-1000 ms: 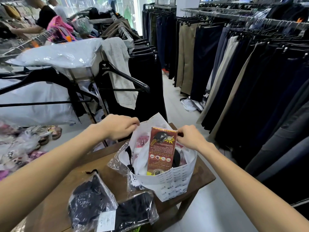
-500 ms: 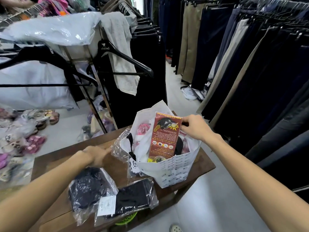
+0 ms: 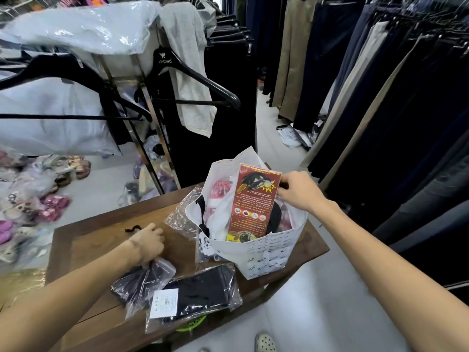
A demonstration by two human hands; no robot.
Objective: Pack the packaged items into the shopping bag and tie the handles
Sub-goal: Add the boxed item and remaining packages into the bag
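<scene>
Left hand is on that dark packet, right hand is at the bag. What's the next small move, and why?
Probably lift the dark packet toward the bag: the left hand has its plastic bunched, and the right hand steadies the bag's open top.

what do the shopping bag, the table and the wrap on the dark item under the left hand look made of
Shopping bag: thin white printed plastic, probably; its rim crumples. Table: brown wood with visible grain, matte. Wrap: clear glossy plastic film, creased, with glints.
</scene>
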